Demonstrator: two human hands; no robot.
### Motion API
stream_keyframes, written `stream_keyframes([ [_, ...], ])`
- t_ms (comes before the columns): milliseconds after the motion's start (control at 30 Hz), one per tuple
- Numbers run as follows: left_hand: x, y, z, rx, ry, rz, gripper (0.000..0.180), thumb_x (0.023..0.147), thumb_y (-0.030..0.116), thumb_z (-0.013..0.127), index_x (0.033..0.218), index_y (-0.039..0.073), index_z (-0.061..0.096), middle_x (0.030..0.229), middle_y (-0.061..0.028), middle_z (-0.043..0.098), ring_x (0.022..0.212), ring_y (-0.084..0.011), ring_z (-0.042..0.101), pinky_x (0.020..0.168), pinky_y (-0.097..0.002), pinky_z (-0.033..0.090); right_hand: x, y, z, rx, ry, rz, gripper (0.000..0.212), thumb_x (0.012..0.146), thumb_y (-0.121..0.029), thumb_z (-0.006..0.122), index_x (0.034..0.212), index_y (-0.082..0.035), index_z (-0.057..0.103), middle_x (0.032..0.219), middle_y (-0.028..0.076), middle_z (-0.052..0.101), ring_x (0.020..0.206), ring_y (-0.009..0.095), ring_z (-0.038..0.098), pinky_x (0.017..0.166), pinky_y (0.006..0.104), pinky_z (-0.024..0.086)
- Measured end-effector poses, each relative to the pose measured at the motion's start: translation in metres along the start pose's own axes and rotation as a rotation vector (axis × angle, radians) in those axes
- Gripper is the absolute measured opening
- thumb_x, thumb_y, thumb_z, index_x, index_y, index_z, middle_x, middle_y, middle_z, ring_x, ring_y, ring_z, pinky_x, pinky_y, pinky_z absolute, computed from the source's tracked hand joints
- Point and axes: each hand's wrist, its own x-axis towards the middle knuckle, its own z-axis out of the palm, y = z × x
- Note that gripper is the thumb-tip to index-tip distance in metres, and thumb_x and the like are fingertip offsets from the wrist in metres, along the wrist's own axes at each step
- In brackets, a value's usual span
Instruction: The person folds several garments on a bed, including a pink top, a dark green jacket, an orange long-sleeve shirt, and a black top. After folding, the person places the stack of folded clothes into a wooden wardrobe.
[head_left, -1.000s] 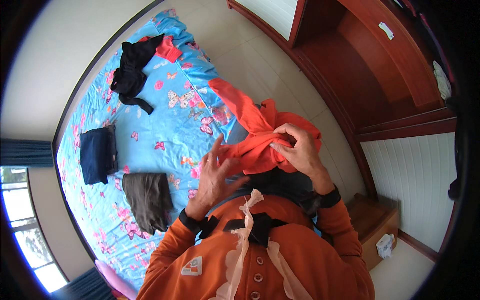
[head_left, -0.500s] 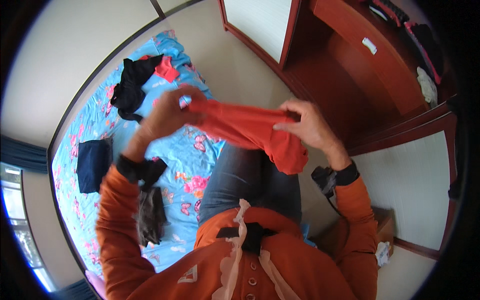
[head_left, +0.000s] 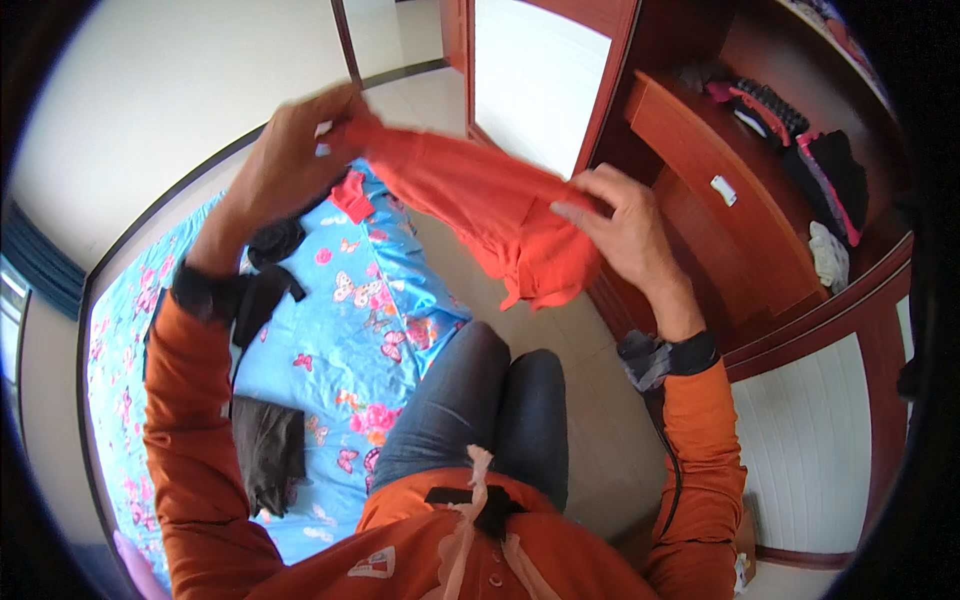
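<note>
A red-orange garment [head_left: 470, 200] is stretched in the air between my two hands, sagging toward its right end. At its upper left end, my left hand [head_left: 310, 140] grips a bunched edge. My right hand [head_left: 625, 215] pinches the other end, thumb on the near side and fingers behind. Folds hide what kind of garment it is. Below it show my legs in dark jeans and the edge of the bed [head_left: 400, 290], spread with a blue sheet of flowers and butterflies.
On the bed lie a dark grey folded garment [head_left: 268, 450], black clothing [head_left: 265, 290] partly behind my left arm, and a small coral-red piece [head_left: 351, 197]. To the right stands an open reddish-brown wardrobe [head_left: 700, 180] with clothes [head_left: 835, 185] on its shelf. A pale-panelled door [head_left: 810, 420] stands beside it.
Both hands have spread apart, the left rising up and leftward, so the garment now hangs more stretched and slanted. The view has shifted, showing more of the wardrobe shelf.
</note>
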Motion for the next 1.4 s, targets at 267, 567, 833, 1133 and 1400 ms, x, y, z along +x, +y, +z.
stream_keyframes([
  [267,-0.297,0.007,0.146,-0.038,-0.405,-0.494,0.046,0.072,-0.002,0.070,0.115,0.010,0.060,0.106,-0.0071,0.066,0.108,-0.0300,0.062,0.109,-0.0510,0.035,-0.156,-0.026,0.187,0.197,-0.356,-0.065,0.016,0.077,-0.007,0.070,0.091,-0.008,0.062,0.081,0.009,0.055,0.076,0.029,0.063,0.062,0.0398,0.052],
  [567,-0.290,0.082,0.243,-0.108,-0.106,-0.552,0.073,0.064,0.013,0.081,0.131,0.010,0.052,0.127,-0.0128,0.053,0.114,-0.0351,0.052,0.095,-0.0448,0.044,-0.200,-0.027,0.230,0.238,-0.467,0.026,0.022,0.074,-0.008,0.072,0.091,-0.008,0.060,0.084,0.008,0.055,0.076,0.030,0.063,0.062,0.0403,0.052],
  [833,-0.282,0.065,0.249,-0.203,-0.203,-0.297,0.036,0.069,0.005,0.069,0.105,0.007,0.065,0.090,-0.0084,0.058,0.088,-0.0301,0.058,0.084,-0.0417,0.046,-0.211,0.018,0.208,0.192,-0.758,0.160,0.033,0.075,-0.005,0.069,0.106,-0.010,0.062,0.114,0.009,0.053,0.098,0.031,0.062,0.079,0.0421,0.055],
  [1133,-0.277,0.061,0.209,-0.128,-0.021,-0.321,0.041,0.059,-0.006,0.061,0.098,0.004,0.065,0.094,-0.0108,0.059,0.094,-0.0348,0.056,0.093,-0.0494,0.044,-0.175,0.116,0.206,-0.116,-0.856,0.291,0.022,0.084,0.002,0.056,0.101,-0.008,0.066,0.108,0.014,0.062,0.103,0.035,0.060,0.087,0.0439,0.051],
  [1400,-0.311,0.051,0.141,0.024,0.005,-0.417,0.027,0.071,-0.003,0.055,0.096,0.001,0.063,0.092,-0.0120,0.060,0.088,-0.0306,0.059,0.096,-0.0510,0.043,-0.194,0.134,0.186,0.156,-0.319,0.405,0.015,0.085,0.004,0.058,0.096,-0.005,0.053,0.092,0.015,0.062,0.089,0.036,0.062,0.075,0.0444,0.049],
])
